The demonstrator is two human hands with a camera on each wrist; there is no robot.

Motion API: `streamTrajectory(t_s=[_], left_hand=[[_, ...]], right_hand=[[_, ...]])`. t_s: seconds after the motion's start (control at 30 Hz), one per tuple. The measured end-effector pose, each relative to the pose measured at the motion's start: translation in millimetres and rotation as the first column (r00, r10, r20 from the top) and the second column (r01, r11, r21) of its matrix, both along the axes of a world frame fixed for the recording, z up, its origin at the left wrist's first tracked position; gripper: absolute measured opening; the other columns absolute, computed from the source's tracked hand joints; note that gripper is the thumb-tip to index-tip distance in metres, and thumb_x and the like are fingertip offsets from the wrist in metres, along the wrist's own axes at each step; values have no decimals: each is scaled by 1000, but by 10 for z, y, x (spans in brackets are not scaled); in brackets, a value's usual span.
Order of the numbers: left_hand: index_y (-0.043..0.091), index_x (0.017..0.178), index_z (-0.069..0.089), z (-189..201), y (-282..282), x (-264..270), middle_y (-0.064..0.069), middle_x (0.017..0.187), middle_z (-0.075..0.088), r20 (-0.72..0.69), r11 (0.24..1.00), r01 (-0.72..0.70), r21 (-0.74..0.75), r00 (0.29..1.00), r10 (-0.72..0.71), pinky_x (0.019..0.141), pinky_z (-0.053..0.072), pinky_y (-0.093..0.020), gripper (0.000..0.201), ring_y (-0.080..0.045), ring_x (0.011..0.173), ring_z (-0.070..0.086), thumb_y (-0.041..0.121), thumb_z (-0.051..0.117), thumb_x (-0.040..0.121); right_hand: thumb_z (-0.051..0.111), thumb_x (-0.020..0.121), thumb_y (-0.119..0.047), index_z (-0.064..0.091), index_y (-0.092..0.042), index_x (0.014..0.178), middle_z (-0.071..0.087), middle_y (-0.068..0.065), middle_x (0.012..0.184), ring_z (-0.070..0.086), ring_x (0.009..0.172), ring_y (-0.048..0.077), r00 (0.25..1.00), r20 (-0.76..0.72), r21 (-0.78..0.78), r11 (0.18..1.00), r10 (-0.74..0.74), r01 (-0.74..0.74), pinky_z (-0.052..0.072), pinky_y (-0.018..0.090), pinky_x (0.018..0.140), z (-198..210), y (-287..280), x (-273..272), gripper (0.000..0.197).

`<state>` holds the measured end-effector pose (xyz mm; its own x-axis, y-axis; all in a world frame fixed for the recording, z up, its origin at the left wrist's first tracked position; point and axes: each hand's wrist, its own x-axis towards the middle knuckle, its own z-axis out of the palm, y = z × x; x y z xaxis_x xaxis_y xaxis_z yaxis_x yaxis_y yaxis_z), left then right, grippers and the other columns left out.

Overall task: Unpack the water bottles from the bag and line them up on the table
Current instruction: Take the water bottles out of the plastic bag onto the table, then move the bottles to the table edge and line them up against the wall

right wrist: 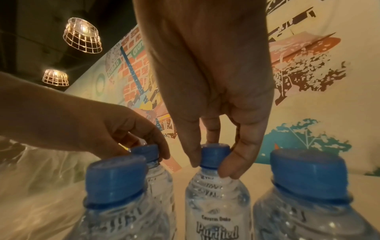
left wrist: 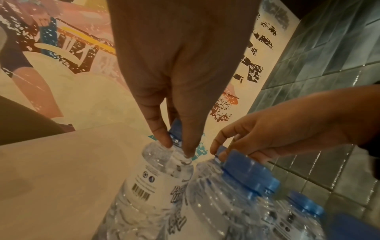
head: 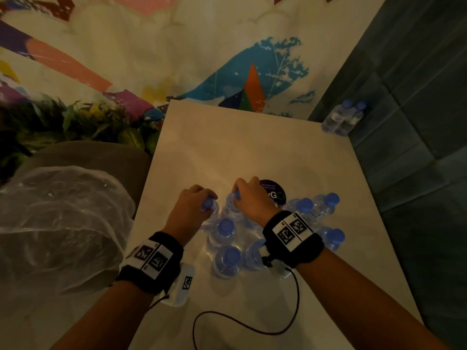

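Note:
Several clear water bottles with blue caps stand clustered on the pale table [head: 252, 152]. My left hand [head: 194, 198] pinches the blue cap of the far left bottle [left wrist: 156, 175] from above. My right hand [head: 246, 192] pinches the cap of the bottle beside it [right wrist: 216, 194] the same way. Both held bottles stand upright at the far edge of the cluster. More bottles [head: 225, 233] stand nearer me, and others [head: 326, 205] to the right. An empty clear plastic bag [head: 60, 223] lies crumpled on the seat to the left.
Two more bottles [head: 343, 120] stand at the table's far right corner against the tiled wall. A round dark sticker [head: 274, 192] sits on the table behind my right hand. A black cable [head: 242, 324] loops across the near table. Artificial leaves [head: 75, 122] fill the far left.

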<state>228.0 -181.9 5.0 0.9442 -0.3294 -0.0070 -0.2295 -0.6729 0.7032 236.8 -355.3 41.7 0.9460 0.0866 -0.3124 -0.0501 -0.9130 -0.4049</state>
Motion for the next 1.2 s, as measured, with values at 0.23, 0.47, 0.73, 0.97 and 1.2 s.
streamTrajectory(t_s=[0.23, 0.47, 0.73, 0.97, 1.2], left_hand=[[12, 110, 61, 110, 26, -89, -18, 102, 57, -12, 999, -24, 22, 1000, 24, 84, 49, -45, 38, -38, 93, 58, 8, 70, 74], [12, 115, 59, 416, 53, -251, -17, 111, 57, 76, 997, -73, -4, 994, 73, 81, 43, -33, 34, -32, 95, 58, 10, 65, 81], [18, 115, 58, 866, -793, -501, -8, 108, 58, 112, 991, 130, -9, 985, -128, 82, 48, -39, 29, -26, 96, 57, 25, 56, 87], [18, 126, 50, 815, -1847, -451, -11, 120, 56, -39, 945, 292, 149, 956, -290, 88, 46, -41, 37, -29, 109, 55, 24, 55, 90], [21, 134, 40, 541, -2426, -130, -13, 124, 49, -252, 892, 319, 321, 936, -245, 89, 44, -43, 45, -34, 112, 51, 16, 50, 91]], right_hand=[[56, 90, -27, 38, -10, 131, 35, 23, 129, 54, 103, 41, 997, -62, -56, 997, 42, -46, 44, 39, 84, 377, -118, -169, 48], [56, 89, -37, 38, -25, 131, 38, 12, 123, 56, 103, 30, 998, -35, 37, 998, -43, 44, 45, 32, 85, 905, -718, -556, 47], [59, 87, -37, 36, -27, 134, 37, 12, 129, 53, 111, 29, 982, -21, 16, 982, -186, 186, 44, 34, 92, 860, -1836, -769, 53], [60, 86, -37, 25, -28, 138, 35, 15, 134, 51, 112, 32, 990, -40, 55, 989, -132, 134, 37, 28, 83, 472, -2539, -666, 63], [65, 84, -21, 38, -18, 133, 46, 14, 133, 49, 118, 29, 1000, -6, 227, 974, 2, 0, 38, 27, 90, -60, -2673, -389, 56]])
